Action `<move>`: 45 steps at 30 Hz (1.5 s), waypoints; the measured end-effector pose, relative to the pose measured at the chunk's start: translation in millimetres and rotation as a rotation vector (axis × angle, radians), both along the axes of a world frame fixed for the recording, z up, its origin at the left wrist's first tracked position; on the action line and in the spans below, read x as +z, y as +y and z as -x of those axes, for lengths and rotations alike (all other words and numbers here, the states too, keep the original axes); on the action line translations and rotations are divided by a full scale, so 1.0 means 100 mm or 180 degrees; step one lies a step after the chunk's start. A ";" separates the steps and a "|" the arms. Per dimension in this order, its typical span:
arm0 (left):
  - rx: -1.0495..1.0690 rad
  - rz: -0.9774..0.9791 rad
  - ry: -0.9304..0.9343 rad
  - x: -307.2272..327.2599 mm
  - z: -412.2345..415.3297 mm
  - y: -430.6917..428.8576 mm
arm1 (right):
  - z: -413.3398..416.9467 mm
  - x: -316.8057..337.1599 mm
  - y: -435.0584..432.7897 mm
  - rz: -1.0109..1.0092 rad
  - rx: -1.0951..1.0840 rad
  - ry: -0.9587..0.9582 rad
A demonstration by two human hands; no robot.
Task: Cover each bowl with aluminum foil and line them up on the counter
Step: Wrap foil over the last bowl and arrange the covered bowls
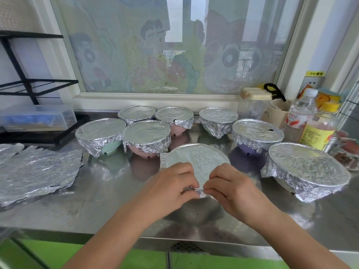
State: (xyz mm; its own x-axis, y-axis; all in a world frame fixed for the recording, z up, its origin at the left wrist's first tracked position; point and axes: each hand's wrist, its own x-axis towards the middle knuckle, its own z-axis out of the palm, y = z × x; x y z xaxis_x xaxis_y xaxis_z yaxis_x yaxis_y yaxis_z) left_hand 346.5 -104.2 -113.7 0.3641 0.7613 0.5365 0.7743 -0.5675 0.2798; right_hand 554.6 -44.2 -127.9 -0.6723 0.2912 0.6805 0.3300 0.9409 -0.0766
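Both hands pinch one crumpled foil edge (200, 192): left hand (174, 189) and right hand (231, 191), fingertips meeting at the front bowl's (196, 160) near rim. Seven covered bowls (145, 136) stand beyond them on the worktop (116, 200); loose foil sheets (38, 171) lie left of the left hand.

Left hand (172, 188): bare, slim fingers, creased knuckles.
Right hand (231, 188): bare, of like build, knuckles showing as low ridges.
Left forearm (116, 230): bare and slender, uncovered as far as the bottom edge.
Right forearm (287, 230): bare, likewise uncovered to the bottom edge.
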 end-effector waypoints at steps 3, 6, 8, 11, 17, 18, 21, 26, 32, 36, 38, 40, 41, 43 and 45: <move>-0.0038 -0.0043 0.0045 0.01 -0.07 0.03 | 0.05 -0.02 -0.02 0.0012 0.0004 0.0060; -0.0077 0.0070 0.0079 0.02 -0.01 0.04 | 0.01 -0.02 -0.03 0.0093 -0.0005 0.0080; -0.0077 0.0106 0.0079 0.04 0.05 0.04 | -0.05 -0.01 -0.01 0.0096 -0.0043 0.0090; -0.0066 0.0212 -0.0040 0.05 0.10 0.02 | -0.10 0.00 0.01 0.0060 -0.0089 0.0088; -0.0064 0.0071 0.0007 0.02 -0.05 0.01 | 0.02 -0.04 -0.03 0.0031 -0.0042 0.0087; -0.0077 0.0071 0.0008 0.02 -0.06 0.02 | 0.03 -0.04 -0.04 0.0052 -0.0023 0.0079; -0.0069 0.0091 0.0035 0.04 0.00 0.02 | -0.03 -0.02 -0.02 0.0126 0.0009 0.0077; -0.0119 0.0190 -0.0035 0.06 0.09 -0.01 | -0.10 -0.02 0.02 0.0107 -0.0057 0.0087; -0.0076 0.0100 0.0059 0.01 -0.02 0.02 | 0.01 -0.02 -0.03 0.0132 -0.0010 0.0035; -0.0119 0.0164 -0.0032 0.06 0.09 0.02 | -0.10 0.00 -0.01 0.0199 0.0035 0.0106; -0.0163 0.0236 -0.0113 0.07 0.15 0.02 | -0.16 0.03 0.01 0.0205 0.0029 0.0122; -0.0177 0.0260 -0.0170 0.06 0.17 0.02 | -0.19 0.03 0.02 0.0163 0.0033 0.0075; -0.0162 0.0241 -0.0185 0.05 0.16 0.01 | -0.18 0.03 0.02 0.0143 0.0037 0.0038; -0.0118 0.0113 -0.0130 0.02 0.09 0.02 | -0.15 0.04 0.01 0.0120 0.0055 -0.0019; -0.0098 -0.0071 -0.0044 -0.01 -0.02 0.02 | -0.13 0.04 0.00 0.0116 0.0082 -0.0041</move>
State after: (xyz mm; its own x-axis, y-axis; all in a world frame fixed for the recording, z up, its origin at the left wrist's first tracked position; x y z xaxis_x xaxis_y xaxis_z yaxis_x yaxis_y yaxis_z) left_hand 348.6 -101.7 -114.6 0.3794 0.7377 0.5584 0.7526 -0.5972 0.2775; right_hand 567.1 -43.8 -124.1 -0.6885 0.2982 0.6611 0.3068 0.9457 -0.1071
